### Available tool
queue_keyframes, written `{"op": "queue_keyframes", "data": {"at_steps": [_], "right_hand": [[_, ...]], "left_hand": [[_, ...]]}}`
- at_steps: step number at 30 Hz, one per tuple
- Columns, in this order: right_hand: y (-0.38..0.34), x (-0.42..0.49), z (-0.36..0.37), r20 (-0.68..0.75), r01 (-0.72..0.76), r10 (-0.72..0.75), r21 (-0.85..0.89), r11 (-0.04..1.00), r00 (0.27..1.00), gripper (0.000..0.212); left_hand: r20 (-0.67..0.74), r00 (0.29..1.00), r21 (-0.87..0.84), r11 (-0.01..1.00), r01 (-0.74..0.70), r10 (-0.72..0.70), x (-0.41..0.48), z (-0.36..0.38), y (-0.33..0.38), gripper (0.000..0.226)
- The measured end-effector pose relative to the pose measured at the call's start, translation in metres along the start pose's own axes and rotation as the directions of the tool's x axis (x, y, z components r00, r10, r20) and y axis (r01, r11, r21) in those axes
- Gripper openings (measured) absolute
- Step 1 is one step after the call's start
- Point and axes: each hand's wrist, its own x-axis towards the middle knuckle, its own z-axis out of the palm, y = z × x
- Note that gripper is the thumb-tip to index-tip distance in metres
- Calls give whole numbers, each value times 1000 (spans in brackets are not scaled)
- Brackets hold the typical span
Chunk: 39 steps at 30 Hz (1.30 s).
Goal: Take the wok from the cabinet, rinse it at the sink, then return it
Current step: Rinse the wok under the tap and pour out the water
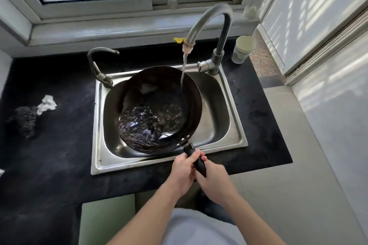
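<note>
A dark round wok (159, 109) hangs over the steel sink (231, 129), tilted slightly, with water pooling and rippling in its bottom. A stream of water falls from the tall curved faucet (209, 24) onto the wok's far inner wall. The wok's black handle (196, 160) points toward me over the sink's front rim. My left hand (184, 171) is wrapped around the handle from the left. My right hand (214, 180) grips the handle's end from the right. The two hands touch each other.
A small second tap (99, 65) stands at the sink's back left corner. On the black counter (49, 155) to the left lie a dark scrubber (23, 119) and a crumpled white cloth (46, 103). A pale cup (244, 48) stands right of the faucet, below the window.
</note>
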Motion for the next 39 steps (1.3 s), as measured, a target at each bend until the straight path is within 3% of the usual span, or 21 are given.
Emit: {"op": "queue_keyframes", "data": {"at_steps": [10,21,31,39], "right_hand": [[-16,17,-5,60,33,-37,67,997,998,10],[-26,-7,15,181,-101,58,241,965,982,18],[-19,-23,12,177,-232,178,355,906,968,19],[-26,-18,6,183,-218,163,342,914,970,16]], "left_hand": [[-87,992,31,996,-85,88,-4,3,18,9],[-216,970,248,967,-59,115,-22,-22,10,16],[-197,979,248,969,8,42,-21,-12,-2,25],[-225,972,251,968,-4,62,-24,-6,5,22]]}}
